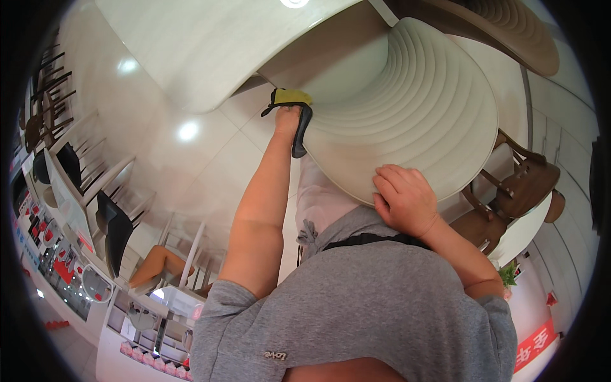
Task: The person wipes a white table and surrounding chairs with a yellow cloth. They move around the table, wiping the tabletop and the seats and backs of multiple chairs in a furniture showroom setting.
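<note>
A cream upholstered chair (353,162) with curved ribs on its backrest stands right in front of me. My left hand (288,118) holds a yellow and black cloth (292,97) against the chair's left side; the cloth's dark edge hangs down past my wrist. The cloth hides most of those fingers. At the near rim of the backrest, my right hand (405,198) grips with bent fingers lying on the inner face. The chair's seat (367,81) reaches partly beneath a glossy white tabletop (191,52).
To the right are brown wooden chairs (525,186) by a round white table (522,238), and another brown ribbed chair (515,33) is at the upper right. Dark-seated chairs (114,224) and a glass-topped table (71,205) stand left. Pale floor tiles (215,157) lie between.
</note>
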The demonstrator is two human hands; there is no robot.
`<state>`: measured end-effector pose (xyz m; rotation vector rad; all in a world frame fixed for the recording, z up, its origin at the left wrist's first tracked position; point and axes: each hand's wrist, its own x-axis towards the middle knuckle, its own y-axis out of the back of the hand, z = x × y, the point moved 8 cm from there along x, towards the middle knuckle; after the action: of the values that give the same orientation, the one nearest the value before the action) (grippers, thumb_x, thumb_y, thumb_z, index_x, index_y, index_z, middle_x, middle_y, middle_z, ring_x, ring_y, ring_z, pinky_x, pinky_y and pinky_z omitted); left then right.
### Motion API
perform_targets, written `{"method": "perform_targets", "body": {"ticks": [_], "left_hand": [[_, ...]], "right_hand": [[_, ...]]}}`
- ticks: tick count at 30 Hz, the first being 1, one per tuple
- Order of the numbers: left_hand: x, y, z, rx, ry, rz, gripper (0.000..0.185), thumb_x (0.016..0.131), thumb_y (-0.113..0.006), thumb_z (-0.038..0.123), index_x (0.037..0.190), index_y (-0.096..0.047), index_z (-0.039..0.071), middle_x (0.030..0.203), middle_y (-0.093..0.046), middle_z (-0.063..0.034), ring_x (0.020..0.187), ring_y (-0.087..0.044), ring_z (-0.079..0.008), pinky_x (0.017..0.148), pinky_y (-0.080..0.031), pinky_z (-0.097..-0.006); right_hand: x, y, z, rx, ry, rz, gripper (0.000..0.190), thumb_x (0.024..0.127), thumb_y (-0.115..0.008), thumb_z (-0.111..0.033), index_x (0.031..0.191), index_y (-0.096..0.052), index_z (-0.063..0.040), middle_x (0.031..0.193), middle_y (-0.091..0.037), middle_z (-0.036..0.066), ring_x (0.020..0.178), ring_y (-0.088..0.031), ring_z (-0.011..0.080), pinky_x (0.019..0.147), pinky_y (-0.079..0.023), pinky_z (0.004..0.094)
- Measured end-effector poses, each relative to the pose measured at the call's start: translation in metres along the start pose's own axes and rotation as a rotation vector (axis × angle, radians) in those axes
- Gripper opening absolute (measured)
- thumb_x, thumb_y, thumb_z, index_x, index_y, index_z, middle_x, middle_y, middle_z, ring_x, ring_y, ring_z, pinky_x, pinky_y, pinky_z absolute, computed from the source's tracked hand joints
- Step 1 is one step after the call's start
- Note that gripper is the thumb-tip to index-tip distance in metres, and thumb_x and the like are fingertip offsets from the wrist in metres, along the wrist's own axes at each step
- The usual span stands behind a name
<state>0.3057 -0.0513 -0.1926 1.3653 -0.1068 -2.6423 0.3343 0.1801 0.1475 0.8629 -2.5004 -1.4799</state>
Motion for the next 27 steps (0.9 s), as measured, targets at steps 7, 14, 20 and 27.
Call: {"method": "perform_targets", "body": {"ticks": [7,14,20,27], "left_hand": [[0.023,-0.002,-0.012,-0.076,0.183,-0.111,0.028,0.090,-0.054,0.016,0.107,-0.064,-0.004,0.096,-0.068,-0.0126,0.079,-0.066,-0.0237,0.071,-0.053,-0.0370],[0.048,-0.014,-0.011,0.391,0.024,-0.261,0.035,0.088,-0.057,0.025,0.106,-0.068,-0.003,0.108,-0.070,-0.0186,0.093,-0.067,-0.0306,0.082,-0.052,-0.0385],[0.011,-0.084,0.048,1.117,-0.219,-0.509,0.040,0.089,-0.053,0.032,0.109,-0.068,0.000,0.116,-0.064,-0.0252,0.108,-0.060,-0.0409,0.093,-0.047,-0.0456],[-0.047,-0.198,0.041,1.079,-0.280,-0.856,0.046,0.097,-0.038,0.029,0.124,-0.059,-0.002,0.137,-0.052,-0.0248,0.127,-0.047,-0.0442,0.109,-0.036,-0.0450]], "right_hand": [[-0.005,0.001,0.004,-0.008,-0.029,-0.024,0.031,0.071,-0.071,-0.014,0.100,-0.064,-0.005,0.110,-0.064,0.008,0.105,-0.062,0.0224,0.081,-0.048,0.0345],[-0.005,0.004,0.008,-0.002,-0.052,-0.044,0.032,0.069,-0.072,-0.014,0.099,-0.064,-0.005,0.108,-0.065,0.008,0.105,-0.063,0.0225,0.082,-0.049,0.0343],[-0.009,0.004,0.016,0.025,-0.100,-0.038,0.031,0.070,-0.072,-0.014,0.099,-0.065,-0.006,0.108,-0.065,0.007,0.104,-0.063,0.0219,0.082,-0.049,0.0343],[-0.008,0.005,0.015,0.038,-0.085,0.000,0.022,0.074,-0.069,-0.017,0.093,-0.063,-0.007,0.102,-0.063,0.005,0.100,-0.063,0.0196,0.077,-0.047,0.0320]]}}
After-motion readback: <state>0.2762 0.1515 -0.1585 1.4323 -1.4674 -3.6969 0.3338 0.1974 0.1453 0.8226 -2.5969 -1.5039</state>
